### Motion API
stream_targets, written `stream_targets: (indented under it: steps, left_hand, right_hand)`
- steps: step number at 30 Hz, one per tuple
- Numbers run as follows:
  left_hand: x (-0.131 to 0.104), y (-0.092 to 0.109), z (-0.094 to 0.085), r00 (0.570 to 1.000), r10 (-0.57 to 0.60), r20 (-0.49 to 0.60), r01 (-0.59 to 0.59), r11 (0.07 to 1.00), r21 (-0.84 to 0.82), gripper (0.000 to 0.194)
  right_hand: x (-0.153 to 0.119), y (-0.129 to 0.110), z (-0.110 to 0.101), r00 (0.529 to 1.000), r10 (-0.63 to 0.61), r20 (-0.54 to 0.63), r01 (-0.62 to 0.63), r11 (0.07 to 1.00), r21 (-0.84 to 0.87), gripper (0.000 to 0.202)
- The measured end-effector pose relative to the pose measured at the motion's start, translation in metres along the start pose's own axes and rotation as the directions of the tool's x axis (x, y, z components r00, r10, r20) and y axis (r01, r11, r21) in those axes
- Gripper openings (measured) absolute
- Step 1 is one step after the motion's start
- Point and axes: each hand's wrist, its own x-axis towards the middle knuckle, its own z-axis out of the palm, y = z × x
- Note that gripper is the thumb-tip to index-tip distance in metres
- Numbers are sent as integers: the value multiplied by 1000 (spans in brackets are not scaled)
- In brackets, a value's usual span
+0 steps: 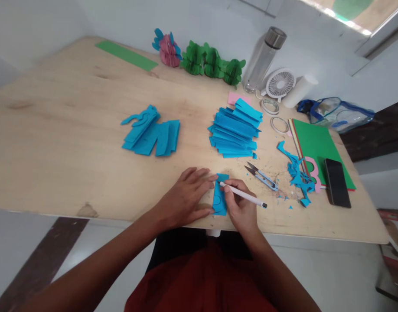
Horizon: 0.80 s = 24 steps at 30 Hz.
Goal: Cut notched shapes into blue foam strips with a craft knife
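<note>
Pinching a slim white pen [243, 195] in my right hand [243, 211], on blue rectangular paper [220, 205].
My left hand [187, 195] is spread, touching this paper.

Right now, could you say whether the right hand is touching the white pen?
Touching: the head view shows the right hand gripping the white pen with its fingers.

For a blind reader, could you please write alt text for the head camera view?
The right hand holds a white pen to a blue paper strip, which the left hand steadies on a wooden table. Around them lie a blue paper stack, snips and green paper ornaments.
</note>
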Motion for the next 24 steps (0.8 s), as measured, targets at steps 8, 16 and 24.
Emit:
stream_targets:
  steps: [8,16,24]
  left_hand:
    - [0,0,0,1000,2,-12,-2,1000,4,59]
    - [-1,0,1,999,20,-39,-19,999,25,59]
    - [-1,-1,1,999,30,-42,-29,999,24,58]
  right_hand:
    - [2,-5,1,999,-48,6,48,998,-48,13]
    - [3,-8,1,996,-94,9,94,990,-101,14]
    - [1,-12,0,990,-144,9,143,975,-170,15]
